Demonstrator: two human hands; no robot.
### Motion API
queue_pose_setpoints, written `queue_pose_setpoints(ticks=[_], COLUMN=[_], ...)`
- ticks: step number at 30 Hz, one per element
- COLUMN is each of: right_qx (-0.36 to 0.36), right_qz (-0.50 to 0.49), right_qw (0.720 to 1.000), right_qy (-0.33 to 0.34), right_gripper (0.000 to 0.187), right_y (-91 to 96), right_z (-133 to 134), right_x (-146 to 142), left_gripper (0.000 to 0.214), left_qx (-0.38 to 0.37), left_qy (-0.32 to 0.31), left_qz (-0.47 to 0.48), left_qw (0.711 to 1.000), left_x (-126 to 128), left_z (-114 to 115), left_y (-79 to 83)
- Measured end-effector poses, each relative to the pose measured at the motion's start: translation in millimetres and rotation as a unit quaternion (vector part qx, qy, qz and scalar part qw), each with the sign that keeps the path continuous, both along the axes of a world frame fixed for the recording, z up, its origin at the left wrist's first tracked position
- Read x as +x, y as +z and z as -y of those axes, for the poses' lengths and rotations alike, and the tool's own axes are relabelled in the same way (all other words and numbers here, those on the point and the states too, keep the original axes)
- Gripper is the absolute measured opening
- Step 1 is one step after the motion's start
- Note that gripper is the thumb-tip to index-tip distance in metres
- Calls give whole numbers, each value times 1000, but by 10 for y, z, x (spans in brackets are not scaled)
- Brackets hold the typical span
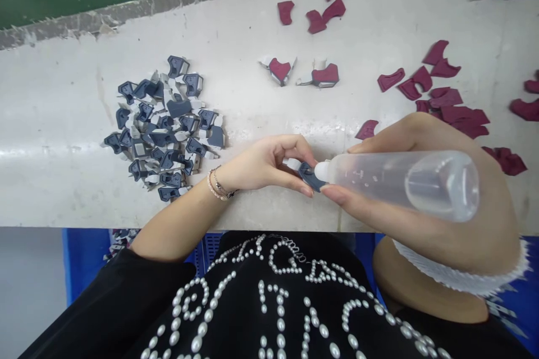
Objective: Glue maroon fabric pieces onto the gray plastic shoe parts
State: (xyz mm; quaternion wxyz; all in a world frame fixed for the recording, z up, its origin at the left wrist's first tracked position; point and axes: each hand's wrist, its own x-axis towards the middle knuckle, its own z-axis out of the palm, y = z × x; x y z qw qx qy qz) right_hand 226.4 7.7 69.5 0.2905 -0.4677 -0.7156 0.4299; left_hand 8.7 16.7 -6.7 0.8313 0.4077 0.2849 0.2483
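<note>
My left hand (269, 164) pinches a small dark blue plastic piece (310, 176) between thumb and fingers, just above the white worktable's (63, 179) front edge. My right hand (442, 202) is wrapped round a clear squeeze bottle (404, 182) lying sideways, its white nozzle tip touching the blue piece. A pile of several dark blue and white pieces (164, 129) lies to the left of my left hand.
Two assembled pieces with maroon pads (303, 73) lie in the table's middle. Several loose maroon pads (442, 95) are scattered at the right and a few more maroon pads (320, 8) at the back. A blue crate (80, 258) stands under the table edge.
</note>
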Motion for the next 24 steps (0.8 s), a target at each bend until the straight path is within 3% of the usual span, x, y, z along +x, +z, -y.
queue_pose_setpoints(ticks=[12,24], right_qx=[-12,50], right_qz=[18,75], right_qw=[999,994], right_qy=[31,65], right_gripper=[33,26], right_y=[42,76], right_z=[13,-1], right_x=[60,136], left_gripper=[34,43], left_qx=[40,93], left_qy=[16,37], left_qz=[-39,-25], left_qw=[998,995], left_x=[9,6], left_z=[-11,-12], left_y=[4,-111])
